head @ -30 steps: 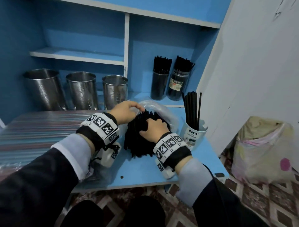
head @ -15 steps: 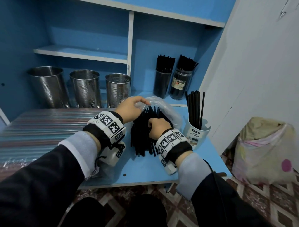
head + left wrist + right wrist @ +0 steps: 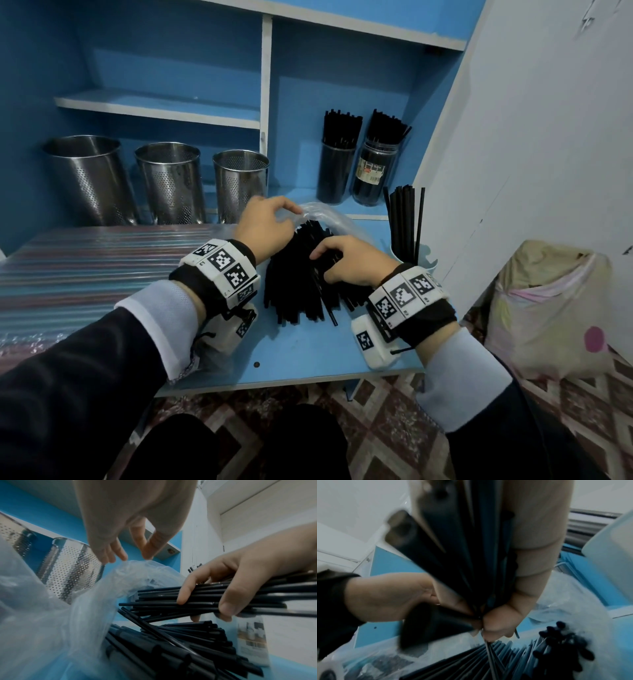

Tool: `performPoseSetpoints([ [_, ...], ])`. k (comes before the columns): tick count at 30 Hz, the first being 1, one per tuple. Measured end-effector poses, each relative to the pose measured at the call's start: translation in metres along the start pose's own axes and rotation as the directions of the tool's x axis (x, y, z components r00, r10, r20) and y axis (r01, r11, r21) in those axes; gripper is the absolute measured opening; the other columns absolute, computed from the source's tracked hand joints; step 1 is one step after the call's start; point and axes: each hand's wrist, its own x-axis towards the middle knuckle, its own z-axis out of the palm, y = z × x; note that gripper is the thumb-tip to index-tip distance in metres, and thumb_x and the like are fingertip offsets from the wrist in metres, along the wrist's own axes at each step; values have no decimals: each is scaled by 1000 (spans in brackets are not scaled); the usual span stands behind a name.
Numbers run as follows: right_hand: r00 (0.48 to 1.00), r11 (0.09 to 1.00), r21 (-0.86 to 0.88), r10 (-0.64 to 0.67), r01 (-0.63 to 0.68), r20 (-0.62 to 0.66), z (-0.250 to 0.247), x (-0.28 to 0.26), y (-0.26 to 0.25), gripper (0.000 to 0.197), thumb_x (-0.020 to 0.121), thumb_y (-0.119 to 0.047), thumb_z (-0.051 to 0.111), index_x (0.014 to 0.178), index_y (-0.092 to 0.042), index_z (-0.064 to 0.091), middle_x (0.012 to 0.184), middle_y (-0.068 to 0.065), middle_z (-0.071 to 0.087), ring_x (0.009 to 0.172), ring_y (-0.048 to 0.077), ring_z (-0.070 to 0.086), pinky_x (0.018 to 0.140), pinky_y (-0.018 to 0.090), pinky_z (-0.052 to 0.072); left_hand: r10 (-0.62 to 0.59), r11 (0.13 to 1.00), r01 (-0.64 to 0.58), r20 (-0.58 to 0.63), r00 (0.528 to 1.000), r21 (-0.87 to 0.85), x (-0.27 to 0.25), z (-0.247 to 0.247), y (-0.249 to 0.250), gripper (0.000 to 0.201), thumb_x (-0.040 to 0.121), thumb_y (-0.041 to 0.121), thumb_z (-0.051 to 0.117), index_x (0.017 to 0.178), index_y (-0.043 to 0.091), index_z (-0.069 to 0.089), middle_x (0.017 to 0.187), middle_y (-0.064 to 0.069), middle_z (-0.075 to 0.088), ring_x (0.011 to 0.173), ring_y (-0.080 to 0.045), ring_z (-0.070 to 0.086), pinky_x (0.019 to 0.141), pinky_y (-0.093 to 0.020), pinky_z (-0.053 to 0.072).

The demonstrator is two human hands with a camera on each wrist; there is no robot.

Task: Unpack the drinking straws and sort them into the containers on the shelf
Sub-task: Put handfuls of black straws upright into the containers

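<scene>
A pile of black drinking straws point(image 3: 294, 291) lies half out of a clear plastic bag point(image 3: 329, 219) on the blue tabletop. My left hand point(image 3: 287, 210) pinches the bag's upper edge; the left wrist view shows the fingertips point(image 3: 123, 557) on the bag point(image 3: 68, 615). My right hand point(image 3: 322, 263) grips a bundle of straws point(image 3: 157, 599) just above the pile. In the blurred right wrist view, the right hand's fingers point(image 3: 498, 622) curl round that bundle. Three perforated steel containers point(image 3: 171, 185) stand on the shelf to the left.
Two dark containers point(image 3: 335, 171) full of black straws stand at the back of the right compartment. A white cup point(image 3: 428, 255) holding several straws sits at the table's right edge, close to my right wrist. A bagged bin point(image 3: 548, 308) is on the floor to the right.
My right hand has gone from resting on the pile to curling round a bundle of straws and drawing it toward me. The left hand stays pinching the bag's edge.
</scene>
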Motion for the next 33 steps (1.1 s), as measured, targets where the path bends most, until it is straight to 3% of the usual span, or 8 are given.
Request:
performPoseSetpoints([
  [3,999,1000,-5,-15,16,29,-13,-17,2,41,79,-5,70,113,-27,66,93,-5,55,74,7,52,52,12,40,133,991,-135,-120,984,-14,-4,5,6,32,84,3,61,111,19,67,123,-5,52,109,-12,49,96,-19,33],
  [5,998,999,-38,-32,34,55,-24,-29,3,41,80,-6,69,114,-29,66,99,-2,58,78,11,55,58,14,44,306,951,-306,-6,952,-36,-8,11,11,47,78,0,65,121,18,60,124,-4,55,117,-12,51,99,-14,33],
  [10,987,982,-170,-60,85,148,-53,-56,8,41,81,-10,67,113,-36,65,89,-8,57,67,4,53,62,20,42,526,817,-576,370,766,29,-23,35,15,85,68,5,71,146,16,38,145,-4,40,137,-16,35,116,-23,25],
  [14,967,974,-149,-135,169,216,-65,-72,10,45,82,-7,69,116,-35,66,97,-15,57,75,-2,54,73,17,42,649,673,-738,437,623,52,-23,52,28,68,68,14,79,130,7,54,128,-7,57,121,-20,47,109,-25,33],
  [17,950,971,-116,-171,207,262,-70,-82,10,49,85,-11,71,125,-39,64,104,-26,60,84,-11,55,81,9,38,616,671,-719,401,678,183,-21,60,37,28,76,21,70,103,15,66,96,-2,70,94,-26,63,81,-42,49],
  [22,969,963,-125,-231,240,85,-84,-98,13,62,85,-37,73,141,-42,47,113,-23,59,98,-9,55,92,15,41,496,808,-562,312,810,174,-14,70,27,16,84,28,67,100,28,68,94,8,73,89,-19,68,71,-33,51],
  [26,867,946,-89,-322,312,-381,-101,-110,11,50,82,-44,73,130,-38,58,119,-18,58,106,-7,52,93,10,38,442,897,-431,193,876,-97,-13,72,35,17,85,42,65,99,33,65,84,12,71,81,-9,68,72,-32,53],
  [33,783,915,-103,-388,389,-487,-110,-106,-7,28,93,-17,61,118,-27,66,111,-22,60,108,-2,54,97,15,39,386,847,-239,239,891,-475,-35,100,62,25,88,29,73,73,47,63,61,24,61,57,9,55,58,-9,42],
])
